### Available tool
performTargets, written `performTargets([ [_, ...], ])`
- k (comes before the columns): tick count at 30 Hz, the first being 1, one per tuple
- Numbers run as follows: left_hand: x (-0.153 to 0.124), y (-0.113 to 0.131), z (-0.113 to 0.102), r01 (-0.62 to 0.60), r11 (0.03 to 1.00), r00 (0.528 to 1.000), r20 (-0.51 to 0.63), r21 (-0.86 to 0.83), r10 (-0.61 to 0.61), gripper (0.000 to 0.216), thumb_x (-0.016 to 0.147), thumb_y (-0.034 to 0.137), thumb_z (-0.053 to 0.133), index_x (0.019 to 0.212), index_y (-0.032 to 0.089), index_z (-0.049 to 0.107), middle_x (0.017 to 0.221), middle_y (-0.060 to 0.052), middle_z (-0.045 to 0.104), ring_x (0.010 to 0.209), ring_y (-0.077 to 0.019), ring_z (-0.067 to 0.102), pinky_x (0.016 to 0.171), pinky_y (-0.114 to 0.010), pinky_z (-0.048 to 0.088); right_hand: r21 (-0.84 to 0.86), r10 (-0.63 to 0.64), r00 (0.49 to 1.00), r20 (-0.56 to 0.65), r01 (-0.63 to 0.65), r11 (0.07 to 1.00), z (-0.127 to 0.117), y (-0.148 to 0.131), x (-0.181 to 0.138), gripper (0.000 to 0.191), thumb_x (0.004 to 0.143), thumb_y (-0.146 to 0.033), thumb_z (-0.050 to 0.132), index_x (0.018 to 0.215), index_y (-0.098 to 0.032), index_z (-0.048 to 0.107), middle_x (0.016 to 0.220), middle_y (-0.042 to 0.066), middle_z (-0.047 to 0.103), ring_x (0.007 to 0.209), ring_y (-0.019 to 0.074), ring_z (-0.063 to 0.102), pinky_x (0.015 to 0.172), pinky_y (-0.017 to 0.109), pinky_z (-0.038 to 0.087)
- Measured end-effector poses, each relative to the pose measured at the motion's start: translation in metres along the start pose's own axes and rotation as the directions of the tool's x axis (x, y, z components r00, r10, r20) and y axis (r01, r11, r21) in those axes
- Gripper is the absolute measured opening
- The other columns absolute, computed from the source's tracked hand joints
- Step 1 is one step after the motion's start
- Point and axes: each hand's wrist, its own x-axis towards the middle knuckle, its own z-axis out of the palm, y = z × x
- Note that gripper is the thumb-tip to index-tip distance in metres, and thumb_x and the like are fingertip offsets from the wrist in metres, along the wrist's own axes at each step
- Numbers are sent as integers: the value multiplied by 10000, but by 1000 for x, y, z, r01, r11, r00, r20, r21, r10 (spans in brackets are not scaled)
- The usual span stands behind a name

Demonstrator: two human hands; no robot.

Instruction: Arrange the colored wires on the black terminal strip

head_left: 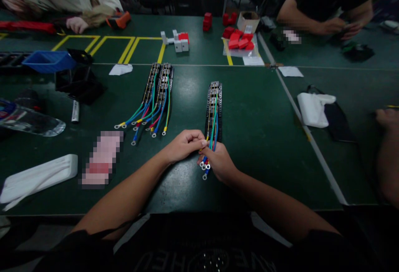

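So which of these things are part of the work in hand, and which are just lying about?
In hand: coloured wires pinched by left hand and right hand; black terminal strip; likely the two wired strips.
Lying about: plastic bottle, marker, blue bin, red blocks, white foam.
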Motion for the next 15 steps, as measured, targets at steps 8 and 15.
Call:
performTargets([
  [8,-4,2,-3,-28,999,999,-23,23,29,247,859,341,599,747,127,546,602,12,580,526,-91,539,507,-188,389,47,36,999,24,-37,998,0,-2,0,158,741,-301,638,693,-169,566,506,-21,579,444,136,597,439,220,431],
  [15,-8,0,-4,-54,999,999,-8,3,54,251,864,350,597,766,125,545,623,6,591,542,-93,551,528,-197,407,47,40,999,30,-41,998,-1,-2,-1,237,752,-378,664,705,-169,563,513,-11,589,446,135,589,439,221,419],
])
